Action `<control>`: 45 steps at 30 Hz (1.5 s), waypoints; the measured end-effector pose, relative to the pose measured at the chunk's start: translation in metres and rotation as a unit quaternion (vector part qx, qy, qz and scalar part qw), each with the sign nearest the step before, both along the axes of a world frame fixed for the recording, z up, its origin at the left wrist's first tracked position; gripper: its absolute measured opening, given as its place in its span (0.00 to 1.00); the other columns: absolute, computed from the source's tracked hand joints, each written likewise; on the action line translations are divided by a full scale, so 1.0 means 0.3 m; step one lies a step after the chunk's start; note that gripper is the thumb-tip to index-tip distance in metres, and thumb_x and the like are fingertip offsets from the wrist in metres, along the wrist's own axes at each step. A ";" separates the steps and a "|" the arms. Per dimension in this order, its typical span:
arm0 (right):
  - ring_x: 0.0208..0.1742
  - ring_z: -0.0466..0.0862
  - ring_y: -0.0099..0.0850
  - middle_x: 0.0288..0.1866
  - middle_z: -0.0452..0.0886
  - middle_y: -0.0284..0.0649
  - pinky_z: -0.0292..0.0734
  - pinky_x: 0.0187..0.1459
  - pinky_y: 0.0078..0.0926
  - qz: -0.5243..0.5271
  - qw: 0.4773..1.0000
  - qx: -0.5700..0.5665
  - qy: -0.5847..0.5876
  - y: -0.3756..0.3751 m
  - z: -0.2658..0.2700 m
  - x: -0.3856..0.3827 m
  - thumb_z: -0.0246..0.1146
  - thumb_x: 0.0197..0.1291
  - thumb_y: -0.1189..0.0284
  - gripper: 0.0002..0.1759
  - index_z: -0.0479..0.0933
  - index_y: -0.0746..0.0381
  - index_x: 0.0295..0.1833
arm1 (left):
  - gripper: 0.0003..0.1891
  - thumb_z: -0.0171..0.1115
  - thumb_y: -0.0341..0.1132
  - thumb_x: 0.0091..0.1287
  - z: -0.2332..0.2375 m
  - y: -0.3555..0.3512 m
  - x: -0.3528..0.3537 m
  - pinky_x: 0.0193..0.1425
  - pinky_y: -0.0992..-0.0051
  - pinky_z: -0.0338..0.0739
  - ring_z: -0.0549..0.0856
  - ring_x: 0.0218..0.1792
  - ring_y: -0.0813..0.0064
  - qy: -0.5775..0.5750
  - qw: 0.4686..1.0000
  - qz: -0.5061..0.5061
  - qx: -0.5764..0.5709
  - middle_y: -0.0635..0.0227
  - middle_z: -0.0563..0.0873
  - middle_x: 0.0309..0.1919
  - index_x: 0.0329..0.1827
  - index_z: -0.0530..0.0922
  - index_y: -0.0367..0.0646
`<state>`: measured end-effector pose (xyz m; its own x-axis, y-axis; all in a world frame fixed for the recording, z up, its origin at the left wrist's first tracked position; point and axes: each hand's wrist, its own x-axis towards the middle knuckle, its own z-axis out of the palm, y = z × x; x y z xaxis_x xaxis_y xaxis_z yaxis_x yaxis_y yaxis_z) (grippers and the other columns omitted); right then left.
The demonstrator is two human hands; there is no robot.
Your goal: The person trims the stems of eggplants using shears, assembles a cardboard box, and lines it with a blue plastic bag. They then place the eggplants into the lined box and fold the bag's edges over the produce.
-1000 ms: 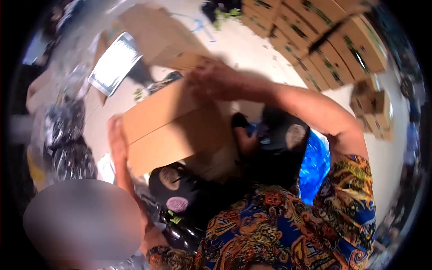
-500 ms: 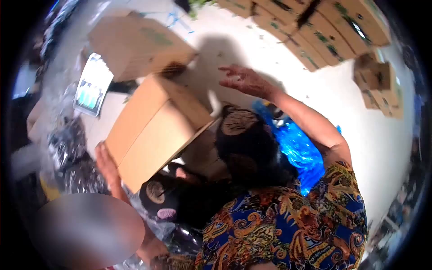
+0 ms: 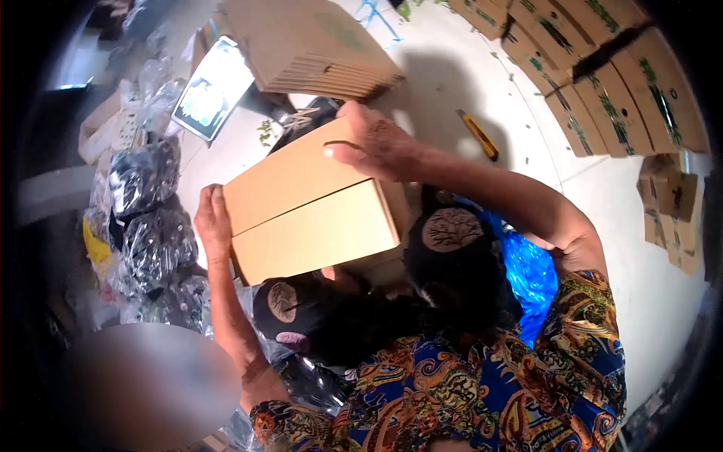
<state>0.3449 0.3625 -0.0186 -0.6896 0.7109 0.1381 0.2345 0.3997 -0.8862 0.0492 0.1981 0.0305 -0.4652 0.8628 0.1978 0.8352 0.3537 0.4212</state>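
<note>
A cardboard box (image 3: 301,207) is held between my two hands above my knees, its closed flaps meeting along a seam. My left hand (image 3: 214,224) wraps round its left edge. At the top right corner, my right hand (image 3: 373,143) grips the box, fingers curled, with a thin brown strip showing near the thumb. A yellow box cutter (image 3: 477,135) lies on the floor right of that hand. Beyond the box stands a stack of flat cardboard (image 3: 324,49).
Taped boxes (image 3: 602,98) are stacked at the upper right, smaller ones (image 3: 670,203) below them. Plastic-wrapped black packages (image 3: 154,226) pile up at left. A bright tablet-like panel (image 3: 214,89) lies at upper left. Blue plastic (image 3: 529,279) is by my right leg.
My right hand has come from the open air onto the box's top right corner. The box has turned to lie more level. The view has shifted, and the cutter now shows.
</note>
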 end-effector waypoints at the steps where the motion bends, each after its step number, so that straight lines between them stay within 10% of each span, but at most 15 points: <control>1: 0.50 0.76 0.49 0.47 0.74 0.60 0.70 0.53 0.41 -0.003 1.000 -0.004 0.000 -0.013 0.014 0.003 0.61 0.59 0.57 0.29 0.65 0.73 0.51 | 0.13 0.49 0.39 0.74 0.003 0.002 0.000 0.45 0.66 0.76 0.85 0.39 0.57 0.006 1.000 -0.010 -0.007 0.50 0.84 0.38 0.47 0.76 0.39; 5: 0.69 0.64 0.52 0.65 0.64 0.60 0.57 0.67 0.47 -0.033 0.999 -0.019 -0.006 -0.086 0.052 0.034 0.65 0.54 0.45 0.55 0.48 0.73 0.71 | 0.14 0.49 0.39 0.74 -0.014 0.013 0.007 0.42 0.68 0.76 0.82 0.34 0.63 0.013 0.999 -0.019 0.029 0.52 0.83 0.35 0.46 0.77 0.38; 14: 0.58 0.72 0.52 0.59 0.68 0.57 0.64 0.60 0.51 -0.049 0.998 0.035 -0.016 -0.083 0.052 0.061 0.70 0.50 0.53 0.47 0.58 0.68 0.67 | 0.13 0.49 0.40 0.74 -0.068 0.004 -0.063 0.53 0.76 0.68 0.73 0.41 0.76 -0.155 0.987 -0.020 0.027 0.70 0.76 0.37 0.43 0.73 0.37; 17: 0.62 0.71 0.49 0.62 0.69 0.52 0.66 0.63 0.42 0.112 0.966 -0.179 0.149 0.042 0.026 0.140 0.65 0.58 0.60 0.31 0.67 0.65 0.63 | 0.12 0.48 0.39 0.75 -0.042 0.018 -0.049 0.47 0.79 0.67 0.69 0.37 0.79 -0.130 0.991 -0.009 0.007 0.72 0.71 0.34 0.40 0.71 0.38; 20: 0.66 0.71 0.38 0.62 0.72 0.48 0.69 0.64 0.37 -0.007 0.983 0.184 0.017 0.205 -0.238 0.450 0.55 0.65 0.65 0.27 0.66 0.59 0.68 | 0.13 0.47 0.40 0.76 -0.044 0.007 -0.065 0.46 0.80 0.68 0.70 0.37 0.78 -0.149 0.988 -0.017 0.021 0.71 0.71 0.33 0.40 0.71 0.38; 22: 0.54 0.78 0.27 0.55 0.76 0.41 0.76 0.49 0.24 -0.191 0.932 -0.296 0.086 0.184 -0.281 0.711 0.57 0.66 0.62 0.25 0.69 0.66 0.63 | 0.14 0.46 0.41 0.76 -0.041 -0.001 -0.085 0.47 0.78 0.68 0.72 0.38 0.76 -0.128 0.992 -0.009 0.002 0.69 0.73 0.35 0.41 0.72 0.37; 23: 0.42 0.78 0.22 0.43 0.80 0.38 0.74 0.43 0.21 -0.291 0.904 -0.295 -0.106 0.166 -0.298 0.809 0.56 0.67 0.59 0.22 0.74 0.66 0.56 | 0.14 0.46 0.41 0.76 -0.027 0.001 -0.071 0.48 0.77 0.69 0.72 0.38 0.76 -0.120 0.993 -0.003 -0.003 0.68 0.74 0.35 0.42 0.72 0.37; 25: 0.33 0.78 0.23 0.30 0.79 0.39 0.75 0.40 0.23 -0.363 0.870 -0.242 -0.229 0.064 -0.454 1.001 0.60 0.63 0.58 0.18 0.79 0.64 0.44 | 0.16 0.46 0.42 0.76 -0.026 0.001 -0.073 0.50 0.77 0.69 0.73 0.40 0.75 -0.095 0.995 -0.009 -0.007 0.67 0.75 0.38 0.44 0.72 0.37; 30: 0.48 0.81 0.45 0.45 0.82 0.49 0.76 0.52 0.40 -0.291 0.883 -0.146 -0.337 -0.194 -0.722 1.159 0.68 0.47 0.62 0.24 0.78 0.64 0.49 | 0.16 0.46 0.42 0.76 -0.034 -0.016 -0.110 0.51 0.76 0.69 0.74 0.41 0.74 -0.073 0.997 -0.026 -0.006 0.66 0.76 0.38 0.45 0.73 0.37; 32: 0.54 0.77 0.48 0.52 0.78 0.49 0.73 0.55 0.42 -0.239 0.906 0.059 -0.344 -0.252 -0.809 1.153 0.68 0.43 0.65 0.28 0.76 0.63 0.53 | 0.16 0.46 0.42 0.76 -0.032 -0.013 -0.107 0.50 0.76 0.69 0.74 0.41 0.74 0.017 0.997 -0.075 0.002 0.67 0.76 0.38 0.45 0.73 0.36; 39: 0.39 0.82 0.46 0.37 0.79 0.44 0.78 0.40 0.41 -0.087 0.826 0.079 -0.551 -0.158 -0.822 0.984 0.62 0.44 0.76 0.16 0.74 0.60 0.42 | 0.12 0.48 0.40 0.76 -0.023 -0.009 -0.047 0.44 0.81 0.69 0.73 0.36 0.81 -0.165 0.986 0.007 0.026 0.73 0.75 0.34 0.42 0.72 0.40; 45: 0.36 0.83 0.49 0.35 0.79 0.49 0.78 0.37 0.46 -0.266 0.807 0.130 -0.511 0.026 -0.563 1.067 0.61 0.47 0.77 0.21 0.64 0.62 0.48 | 0.08 0.50 0.37 0.76 -0.082 -0.034 -0.141 0.42 0.83 0.70 0.73 0.35 0.85 -0.132 0.987 -0.075 0.054 0.76 0.74 0.34 0.44 0.72 0.42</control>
